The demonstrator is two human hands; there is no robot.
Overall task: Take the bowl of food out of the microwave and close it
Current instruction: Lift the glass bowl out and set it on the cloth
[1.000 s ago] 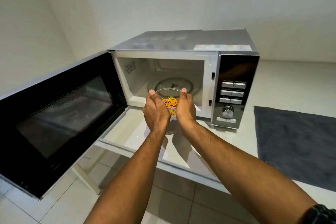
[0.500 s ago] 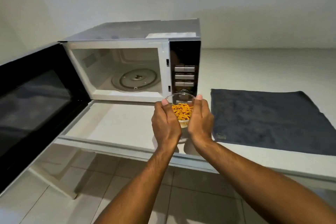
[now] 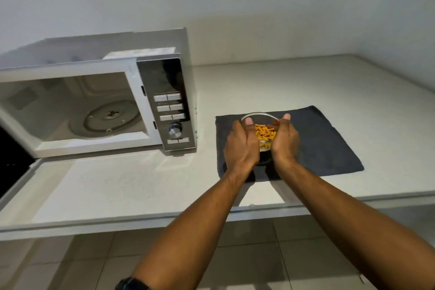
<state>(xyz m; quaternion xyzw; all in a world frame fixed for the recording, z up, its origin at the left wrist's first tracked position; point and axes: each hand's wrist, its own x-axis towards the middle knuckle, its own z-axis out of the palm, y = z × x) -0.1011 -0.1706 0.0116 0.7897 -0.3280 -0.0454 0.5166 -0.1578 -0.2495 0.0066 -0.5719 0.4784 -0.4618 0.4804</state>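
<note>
Head view: the left hand [image 3: 241, 142] and right hand [image 3: 283, 140] cup a glass bowl [image 3: 260, 118] from either side, thumbs up at its rim and palms pressed to its walls, so both are grasping it. Orange food [image 3: 264, 131] shows between them. The bowl is over a dark cloth [image 3: 329, 144] that lies flat on the desk [image 3: 306, 82], to the right of the microwave [image 3: 117, 92] and well apart from it. Whether the base already touches the cloth I cannot tell, since the hands hide it.

A second ago the bowl was at the mouth of the oven, just off the turntable [image 3: 108, 120]; half a second ago it hung in front of the control panel [image 3: 168, 106]. Now it has travelled right, clear of the appliance, and the view has swung with it. The cavity is empty, only the glass plate left inside.

The first half of the task looks all but done: what remains is to set the bowl down and let go. The door [image 3: 11, 160] is swung wide at the left edge of the frame, so closing it is the step to follow, likely a reach back across with the left hand.
</note>
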